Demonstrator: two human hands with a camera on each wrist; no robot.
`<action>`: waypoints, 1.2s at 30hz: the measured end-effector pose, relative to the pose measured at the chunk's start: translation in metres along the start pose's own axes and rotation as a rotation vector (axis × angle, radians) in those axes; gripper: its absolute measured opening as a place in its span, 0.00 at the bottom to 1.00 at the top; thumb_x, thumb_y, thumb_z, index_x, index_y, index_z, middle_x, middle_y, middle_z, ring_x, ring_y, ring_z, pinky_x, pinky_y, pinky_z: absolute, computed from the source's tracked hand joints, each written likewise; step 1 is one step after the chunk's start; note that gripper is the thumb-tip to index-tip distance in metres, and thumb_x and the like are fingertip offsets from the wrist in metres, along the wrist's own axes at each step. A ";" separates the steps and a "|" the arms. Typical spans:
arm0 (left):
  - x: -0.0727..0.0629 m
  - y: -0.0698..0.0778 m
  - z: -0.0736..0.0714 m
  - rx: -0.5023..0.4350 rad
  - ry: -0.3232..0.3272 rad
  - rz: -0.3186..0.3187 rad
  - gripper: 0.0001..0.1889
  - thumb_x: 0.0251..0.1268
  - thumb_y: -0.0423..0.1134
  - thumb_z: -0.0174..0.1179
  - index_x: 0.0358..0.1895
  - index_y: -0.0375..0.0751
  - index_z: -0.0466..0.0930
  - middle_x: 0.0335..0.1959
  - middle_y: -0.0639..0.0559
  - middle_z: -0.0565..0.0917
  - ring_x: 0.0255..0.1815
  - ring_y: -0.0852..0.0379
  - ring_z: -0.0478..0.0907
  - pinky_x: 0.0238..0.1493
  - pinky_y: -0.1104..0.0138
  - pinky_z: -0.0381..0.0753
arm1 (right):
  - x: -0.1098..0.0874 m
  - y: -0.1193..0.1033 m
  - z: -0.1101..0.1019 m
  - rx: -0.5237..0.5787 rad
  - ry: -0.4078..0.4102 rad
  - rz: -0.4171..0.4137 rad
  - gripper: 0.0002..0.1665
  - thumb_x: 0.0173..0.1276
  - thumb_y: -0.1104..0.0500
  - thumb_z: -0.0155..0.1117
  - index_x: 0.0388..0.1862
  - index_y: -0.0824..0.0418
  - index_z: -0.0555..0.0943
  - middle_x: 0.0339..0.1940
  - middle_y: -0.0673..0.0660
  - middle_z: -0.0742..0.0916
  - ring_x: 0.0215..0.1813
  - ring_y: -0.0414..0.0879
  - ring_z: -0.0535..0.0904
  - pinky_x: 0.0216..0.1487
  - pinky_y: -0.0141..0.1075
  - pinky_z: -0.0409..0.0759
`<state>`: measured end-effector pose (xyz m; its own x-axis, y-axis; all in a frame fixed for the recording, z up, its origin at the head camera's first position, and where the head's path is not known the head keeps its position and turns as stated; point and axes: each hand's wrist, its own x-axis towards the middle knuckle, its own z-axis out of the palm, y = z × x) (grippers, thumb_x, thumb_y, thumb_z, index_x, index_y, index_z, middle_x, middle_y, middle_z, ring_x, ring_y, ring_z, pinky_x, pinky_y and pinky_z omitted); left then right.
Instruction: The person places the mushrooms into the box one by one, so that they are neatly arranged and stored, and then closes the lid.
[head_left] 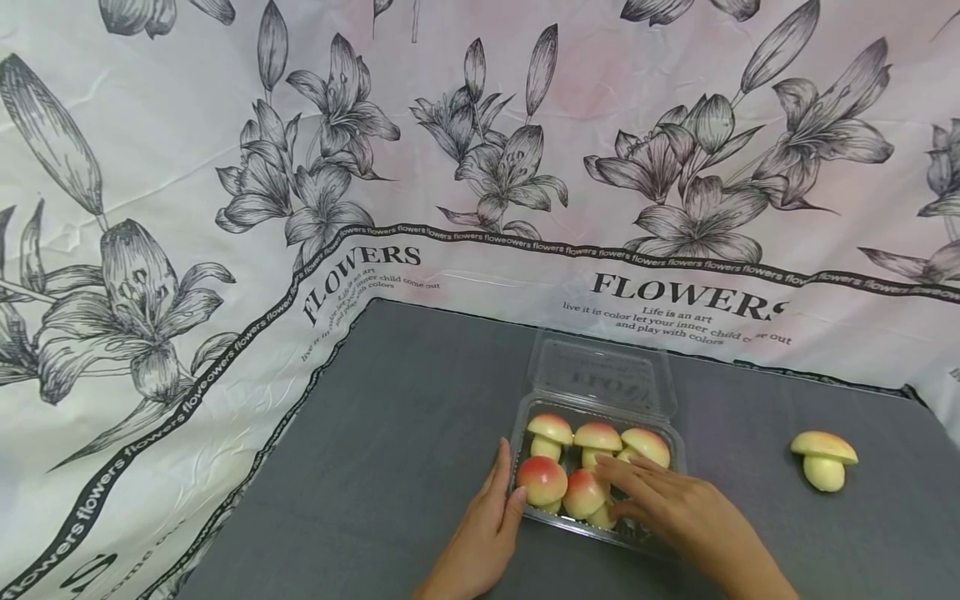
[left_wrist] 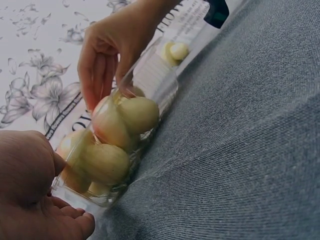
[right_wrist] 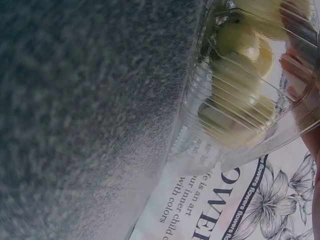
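A clear plastic clamshell box (head_left: 633, 542) sits with its lid (head_left: 600, 379) folded back. In it lie several toy mushrooms with red-and-yellow caps, three in the back row and others in front, such as the front left mushroom (head_left: 542, 481). My left hand (head_left: 480, 525) holds the box's front left corner, thumb at the front, fingers along the side. My right hand (head_left: 675, 504) reaches into the box. Its fingers and thumb pinch the front middle mushroom (head_left: 585, 493), as the left wrist view also shows. The right wrist view catches mushrooms (right_wrist: 235, 75) through the clear wall.
One more mushroom (head_left: 823, 460) stands on the grey cloth (head_left: 405, 433) to the right of the box. Behind and to the left hangs a white flower-printed cloth (head_left: 480, 275) with black lettering.
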<state>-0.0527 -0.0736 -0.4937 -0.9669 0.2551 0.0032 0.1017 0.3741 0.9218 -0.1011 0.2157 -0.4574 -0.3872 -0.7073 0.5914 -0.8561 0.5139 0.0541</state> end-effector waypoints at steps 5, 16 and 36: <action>-0.001 -0.001 0.000 0.003 0.010 0.010 0.40 0.88 0.58 0.41 0.87 0.39 0.37 0.88 0.44 0.42 0.87 0.45 0.43 0.81 0.39 0.50 | -0.001 0.001 0.002 0.002 0.018 -0.011 0.31 0.85 0.37 0.47 0.65 0.54 0.85 0.60 0.45 0.89 0.47 0.44 0.91 0.41 0.39 0.89; 0.000 0.000 0.001 0.004 0.002 -0.007 0.41 0.88 0.59 0.41 0.87 0.40 0.36 0.89 0.47 0.40 0.87 0.48 0.41 0.82 0.41 0.49 | -0.004 0.002 -0.002 -0.003 0.019 0.009 0.31 0.86 0.37 0.46 0.68 0.54 0.84 0.57 0.47 0.91 0.48 0.44 0.91 0.38 0.40 0.88; 0.000 0.002 0.001 0.017 0.017 0.023 0.40 0.88 0.58 0.40 0.87 0.38 0.38 0.88 0.45 0.42 0.87 0.46 0.43 0.82 0.41 0.50 | -0.015 0.028 -0.038 -0.112 0.066 0.211 0.36 0.85 0.32 0.42 0.70 0.52 0.83 0.59 0.49 0.91 0.46 0.51 0.92 0.36 0.44 0.87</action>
<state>-0.0519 -0.0720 -0.4926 -0.9682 0.2483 0.0308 0.1274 0.3833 0.9148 -0.1063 0.2592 -0.4340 -0.5270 -0.5473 0.6502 -0.7141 0.7000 0.0104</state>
